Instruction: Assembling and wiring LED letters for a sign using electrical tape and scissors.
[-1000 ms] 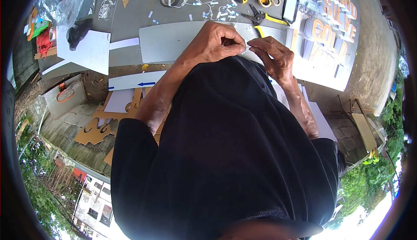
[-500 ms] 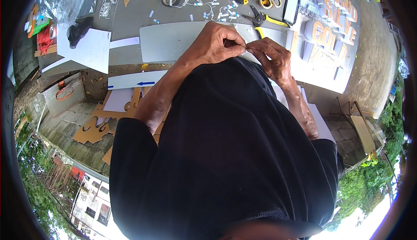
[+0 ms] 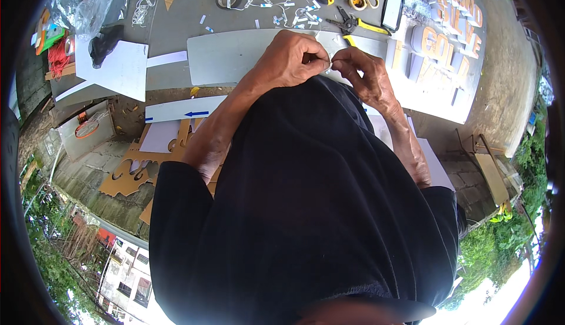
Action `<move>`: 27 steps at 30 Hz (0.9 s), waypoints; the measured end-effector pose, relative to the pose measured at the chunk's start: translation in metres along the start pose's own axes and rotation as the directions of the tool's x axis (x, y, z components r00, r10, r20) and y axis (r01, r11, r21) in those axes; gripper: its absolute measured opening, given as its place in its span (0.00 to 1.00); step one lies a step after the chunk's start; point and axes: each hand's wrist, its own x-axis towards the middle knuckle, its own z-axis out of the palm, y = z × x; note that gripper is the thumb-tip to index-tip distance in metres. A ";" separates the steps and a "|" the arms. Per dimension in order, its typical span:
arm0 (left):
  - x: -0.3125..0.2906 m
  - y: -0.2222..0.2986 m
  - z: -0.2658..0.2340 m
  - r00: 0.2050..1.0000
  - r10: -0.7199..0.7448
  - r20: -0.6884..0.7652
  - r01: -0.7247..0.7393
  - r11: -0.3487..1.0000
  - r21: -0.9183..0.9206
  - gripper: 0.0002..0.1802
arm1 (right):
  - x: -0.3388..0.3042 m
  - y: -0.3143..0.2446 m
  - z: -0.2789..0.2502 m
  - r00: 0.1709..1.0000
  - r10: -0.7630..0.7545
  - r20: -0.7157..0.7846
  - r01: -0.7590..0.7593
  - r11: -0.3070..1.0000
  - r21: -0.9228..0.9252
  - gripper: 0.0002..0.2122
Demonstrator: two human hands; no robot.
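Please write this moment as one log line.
left hand: pinched | right hand: close beside it | between them: too small to tell | around: long pale-grey flat panel, black-and-yellow metal pliers

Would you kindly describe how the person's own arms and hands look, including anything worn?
The left hand and right hand are both bare, with no gloves or watch visible. The forearms are uncovered too, below plain black sleeves.

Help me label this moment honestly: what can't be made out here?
Head view: what the small pale piece is; too small, partly covered by the left hand and right hand.
Head view: part of the white arrow strip; hidden by the left forearm.
Head view: the clear plastic bag's upper end; cut off by the top edge.
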 end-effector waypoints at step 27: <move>0.000 -0.010 -0.002 0.965 -0.188 0.182 0.220 0.960 -0.174 0.10 | 0.003 0.016 0.009 0.944 -0.323 -0.070 0.310 0.939 -0.151 0.05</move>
